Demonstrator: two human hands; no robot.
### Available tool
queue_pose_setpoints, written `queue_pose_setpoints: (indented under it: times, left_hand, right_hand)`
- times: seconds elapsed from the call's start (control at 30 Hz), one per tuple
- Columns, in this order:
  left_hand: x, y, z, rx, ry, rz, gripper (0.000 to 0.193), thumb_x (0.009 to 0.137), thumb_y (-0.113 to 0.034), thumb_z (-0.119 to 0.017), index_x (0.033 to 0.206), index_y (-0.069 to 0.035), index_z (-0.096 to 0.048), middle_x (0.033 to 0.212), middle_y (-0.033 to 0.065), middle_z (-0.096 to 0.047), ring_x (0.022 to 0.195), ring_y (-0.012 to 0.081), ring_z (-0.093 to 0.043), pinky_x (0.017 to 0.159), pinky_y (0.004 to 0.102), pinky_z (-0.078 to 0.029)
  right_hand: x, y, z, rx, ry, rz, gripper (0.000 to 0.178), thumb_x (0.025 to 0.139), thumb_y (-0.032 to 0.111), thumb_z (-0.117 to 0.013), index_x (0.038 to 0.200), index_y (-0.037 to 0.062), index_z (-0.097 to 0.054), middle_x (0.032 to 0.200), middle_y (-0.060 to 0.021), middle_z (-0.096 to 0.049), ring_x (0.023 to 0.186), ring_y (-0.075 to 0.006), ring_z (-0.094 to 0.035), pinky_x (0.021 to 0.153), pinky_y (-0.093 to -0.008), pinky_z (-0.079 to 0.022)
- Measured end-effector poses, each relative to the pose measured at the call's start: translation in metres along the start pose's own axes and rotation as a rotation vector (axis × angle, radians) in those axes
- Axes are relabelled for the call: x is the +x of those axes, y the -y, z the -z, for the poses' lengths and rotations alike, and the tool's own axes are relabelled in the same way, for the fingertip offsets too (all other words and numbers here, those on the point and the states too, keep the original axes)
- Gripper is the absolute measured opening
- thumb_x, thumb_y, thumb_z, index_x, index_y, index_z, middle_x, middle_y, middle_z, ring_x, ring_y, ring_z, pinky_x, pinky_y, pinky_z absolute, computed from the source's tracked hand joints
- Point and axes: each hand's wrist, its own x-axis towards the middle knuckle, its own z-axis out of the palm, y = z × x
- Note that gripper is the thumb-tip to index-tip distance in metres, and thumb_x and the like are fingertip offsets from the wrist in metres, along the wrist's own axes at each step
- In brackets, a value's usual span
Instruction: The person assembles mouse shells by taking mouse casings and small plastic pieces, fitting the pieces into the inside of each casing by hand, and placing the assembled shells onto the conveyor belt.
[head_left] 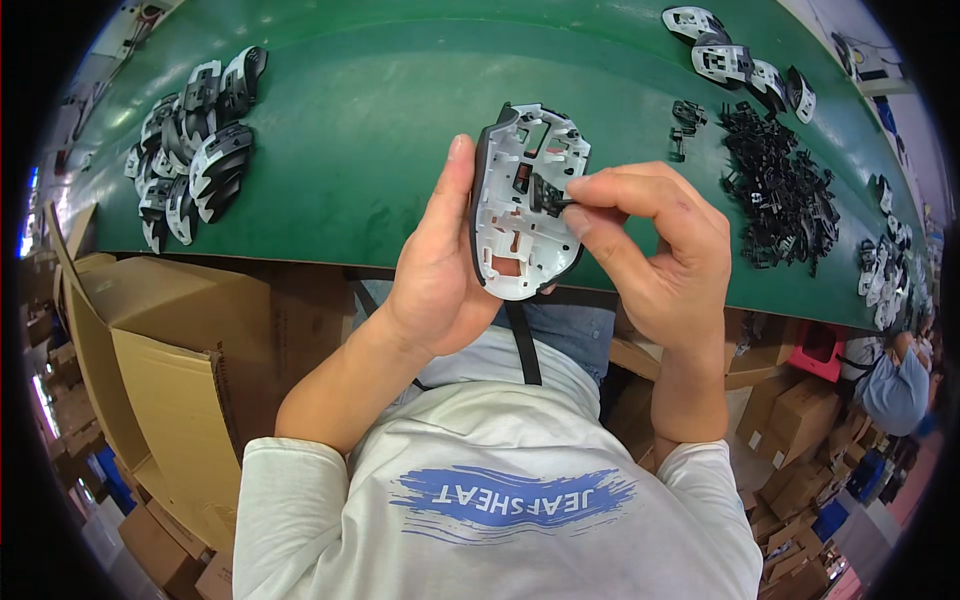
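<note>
My left hand [437, 262] is wrapped round a white plastic mouse shell [507, 230] with a dark outer rim. Its hollow inner side, with posts and cut-outs, faces up toward me. Between the thumb and forefinger of my right hand [665, 245] is a small black plastic part [546, 194]. That part sits over the middle of the shell's inside; whether it touches the shell I cannot tell. The fingers of my left hand behind the shell are mostly hidden.
On the green table [350, 130], a stack of white-and-black shells [190, 140] lies at the left. A heap of small black parts [780, 185] is at the right, with more shells [722, 60] beyond it. A cardboard box [180, 370] stands below left. Another person [895, 385] sits far right.
</note>
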Motion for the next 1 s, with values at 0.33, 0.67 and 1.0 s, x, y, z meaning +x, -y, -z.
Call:
queue_pose_setpoints:
  times: [0.33,0.67,1.0]
  left_hand:
    - [-0.007,0.006,0.003,0.098,0.036,0.071,0.062,0.115,-0.060,-0.029,0.138,-0.013,-0.064,0.118,0.0051,-0.074,0.098,0.0182,-0.073,0.074,0.0382,-0.061]
    - [-0.015,0.020,-0.002,0.204,0.012,0.039,0.061,0.118,-0.054,-0.025,0.139,-0.011,-0.063,0.114,0.0038,-0.074,0.096,0.0130,-0.071,0.075,0.0338,-0.060]
    - [-0.018,0.028,0.000,0.188,0.103,0.029,0.064,0.117,-0.056,-0.025,0.149,-0.009,-0.056,0.127,0.0064,-0.073,0.106,0.0164,-0.073,0.081,0.0378,-0.065]
  right_hand:
    - [0.014,0.008,0.015,-0.324,0.213,0.181,0.027,0.078,-0.008,-0.081,0.102,0.0046,-0.077,0.102,-0.0091,-0.073,0.086,-0.0243,-0.070,0.072,-0.0333,-0.056]
    - [-0.003,0.014,0.004,-0.561,0.158,0.347,0.029,0.074,0.001,-0.076,0.102,0.0083,-0.073,0.102,-0.0038,-0.070,0.080,-0.0238,-0.062,0.067,-0.0359,-0.053]
    - [-0.021,0.010,0.006,-0.156,0.015,-0.053,0.022,0.076,-0.003,-0.082,0.092,0.0081,-0.073,0.091,-0.0057,-0.076,0.077,-0.0250,-0.069,0.069,-0.0343,-0.055]
